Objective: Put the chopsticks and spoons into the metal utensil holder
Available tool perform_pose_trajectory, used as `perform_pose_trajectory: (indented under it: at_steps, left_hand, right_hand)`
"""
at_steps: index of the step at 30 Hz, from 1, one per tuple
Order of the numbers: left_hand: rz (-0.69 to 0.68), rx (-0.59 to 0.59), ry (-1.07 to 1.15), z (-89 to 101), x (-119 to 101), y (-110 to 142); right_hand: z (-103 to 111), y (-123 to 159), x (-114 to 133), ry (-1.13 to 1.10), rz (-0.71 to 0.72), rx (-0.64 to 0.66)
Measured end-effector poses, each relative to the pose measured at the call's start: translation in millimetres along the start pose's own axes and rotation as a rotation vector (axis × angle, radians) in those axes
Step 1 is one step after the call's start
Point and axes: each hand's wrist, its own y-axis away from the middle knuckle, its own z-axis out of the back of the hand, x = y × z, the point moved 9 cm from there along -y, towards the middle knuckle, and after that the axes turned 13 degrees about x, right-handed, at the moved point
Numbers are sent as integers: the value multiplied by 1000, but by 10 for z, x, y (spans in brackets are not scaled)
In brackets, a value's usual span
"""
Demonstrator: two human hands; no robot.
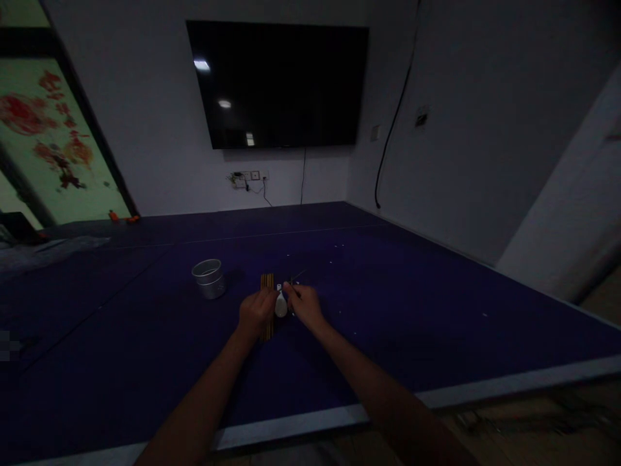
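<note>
My left hand [256,313] is over the right-hand side of a bundle of wooden chopsticks [267,281] lying side by side on the purple surface. Its fingers are closed and point toward my right hand; what they pinch is too small and dark to make out. My right hand [305,304] is closed too, with a thin, dark, stick-like thing [299,274] standing out past its fingertips. Between the two hands lies a white spoon [281,306], bowl toward me. Small dark and white bits around the right fingertips are partly hidden.
A silver metal pot [209,279] stands upright left of the chopsticks. Small white scraps [331,262] dot the purple surface [412,291], which has a pale front edge [291,424]. Beyond are a wall with a television [286,84], sockets and a hanging black cable [394,123].
</note>
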Motion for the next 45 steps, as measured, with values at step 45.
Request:
perform_pose_trajectory:
  at_steps: [45]
  left_hand:
    - [64,52,201,-134,44,-52]
  right_hand:
    - [336,-77,-254,-12,-23,-202]
